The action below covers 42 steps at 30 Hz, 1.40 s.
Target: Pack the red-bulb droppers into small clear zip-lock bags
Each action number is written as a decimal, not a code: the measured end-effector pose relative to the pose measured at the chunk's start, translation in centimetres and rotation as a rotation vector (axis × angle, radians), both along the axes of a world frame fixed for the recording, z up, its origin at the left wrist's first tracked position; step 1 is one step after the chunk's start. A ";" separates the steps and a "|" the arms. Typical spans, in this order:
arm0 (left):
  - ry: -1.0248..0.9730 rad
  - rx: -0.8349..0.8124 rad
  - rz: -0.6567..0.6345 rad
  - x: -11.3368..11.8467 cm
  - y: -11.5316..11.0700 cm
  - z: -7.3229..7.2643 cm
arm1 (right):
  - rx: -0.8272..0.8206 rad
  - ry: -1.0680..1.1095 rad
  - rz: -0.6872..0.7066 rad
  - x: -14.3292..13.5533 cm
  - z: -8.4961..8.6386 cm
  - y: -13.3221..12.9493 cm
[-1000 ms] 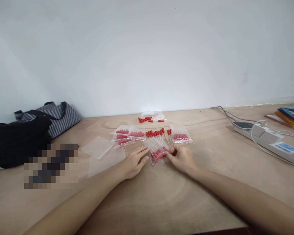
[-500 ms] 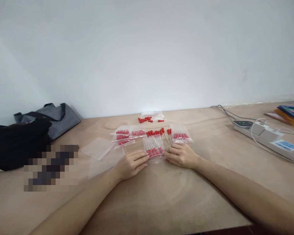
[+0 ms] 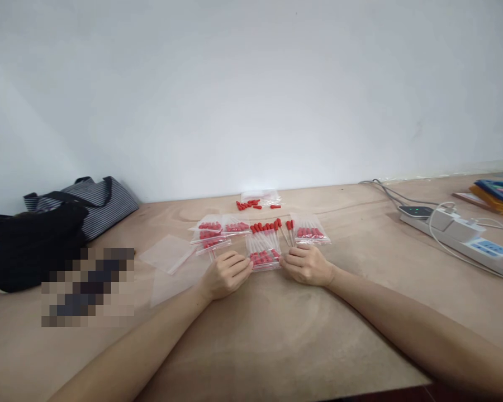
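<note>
Bag (image 3: 265,258) between hands (image 3: 227,273), red-tipped sticks (image 3: 265,227) beyond

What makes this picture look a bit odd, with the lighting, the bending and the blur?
Head view: soft, fairly even light, with a pale bright patch low on the wall; glare on the clear bag between the hands; wide-angle stretch, the table seeming to spread towards the edges; small droppers slightly soft; one patch at left pixelated, its contents unreadable.

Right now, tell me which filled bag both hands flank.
The frontmost bag, left hand and right hand at its lower corners; the other filled bags lie farther back.
</note>
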<state>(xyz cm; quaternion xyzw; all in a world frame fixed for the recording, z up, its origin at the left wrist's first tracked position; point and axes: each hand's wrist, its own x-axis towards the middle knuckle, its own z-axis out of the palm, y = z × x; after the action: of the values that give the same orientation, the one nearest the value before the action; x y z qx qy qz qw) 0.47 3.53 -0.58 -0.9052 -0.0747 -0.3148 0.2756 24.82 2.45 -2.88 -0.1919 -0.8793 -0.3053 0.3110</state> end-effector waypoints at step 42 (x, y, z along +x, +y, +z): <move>-0.038 0.012 -0.020 -0.3 0.0 -0.1 | 0.060 0.117 0.011 -4.5 0.4 0.3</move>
<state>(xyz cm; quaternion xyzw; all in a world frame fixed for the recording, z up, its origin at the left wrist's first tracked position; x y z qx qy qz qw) 0.20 3.57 -0.64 -0.8980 -0.0689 -0.3352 0.2766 20.34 2.70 -2.48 -0.1950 -0.8513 -0.3181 0.3690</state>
